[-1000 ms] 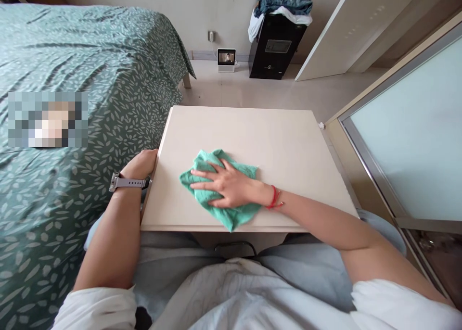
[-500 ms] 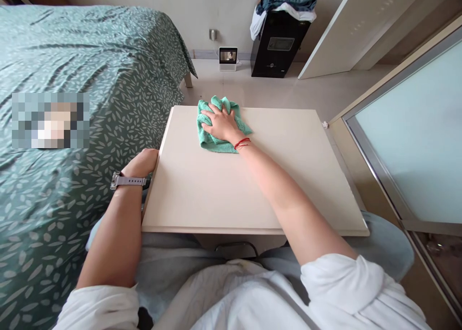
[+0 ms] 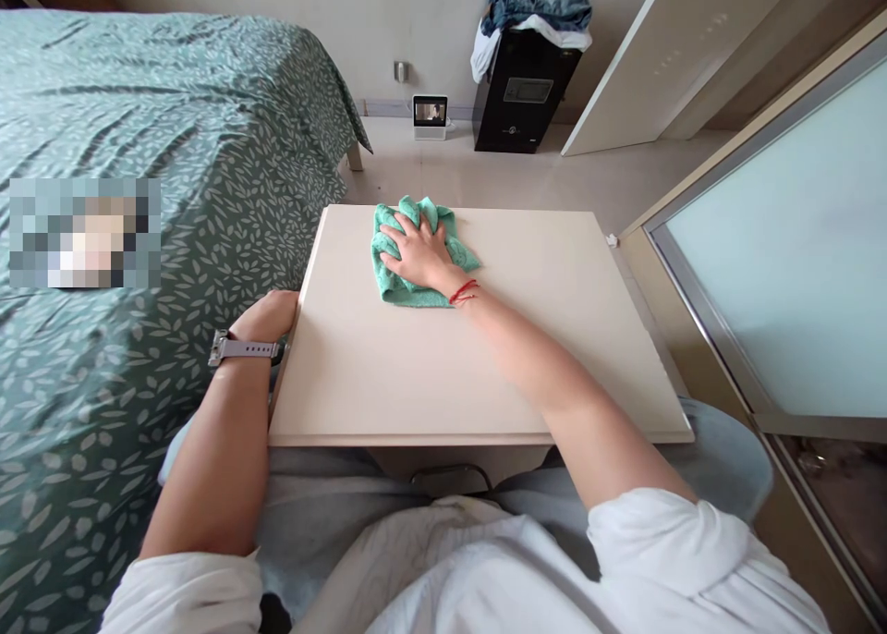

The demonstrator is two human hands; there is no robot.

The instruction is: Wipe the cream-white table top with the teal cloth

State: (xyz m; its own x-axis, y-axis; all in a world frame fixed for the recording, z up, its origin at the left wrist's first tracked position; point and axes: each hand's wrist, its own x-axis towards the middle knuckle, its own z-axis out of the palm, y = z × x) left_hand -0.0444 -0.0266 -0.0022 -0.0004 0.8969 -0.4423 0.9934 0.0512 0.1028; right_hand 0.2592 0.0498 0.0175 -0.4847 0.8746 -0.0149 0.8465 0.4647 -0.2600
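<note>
Cloth point(image 3: 408, 291) moved far up tabletop point(image 3: 408, 366), right hand point(image 3: 421, 253) spread on cloth, left hand point(image 3: 272, 316) alongside, grip hidden

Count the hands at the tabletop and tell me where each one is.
2. The right hand lies spread on the green cloth near the far edge of the tabletop; the left hand is at its left edge, fingertips hidden.

The green cloth point(image 3: 406, 292) looks towel-like, matt and slightly rough. The desk point(image 3: 388, 366) beneath it is smooth with a faint sheen. At left, the bed cover point(image 3: 228, 153) is creased, matt printed fabric. Far off, denim point(image 3: 537, 4) tops a smooth black box point(image 3: 523, 107). At right, a frosted, glass-like panel point(image 3: 796, 237) has a metallic-looking frame point(image 3: 711, 338).
</note>
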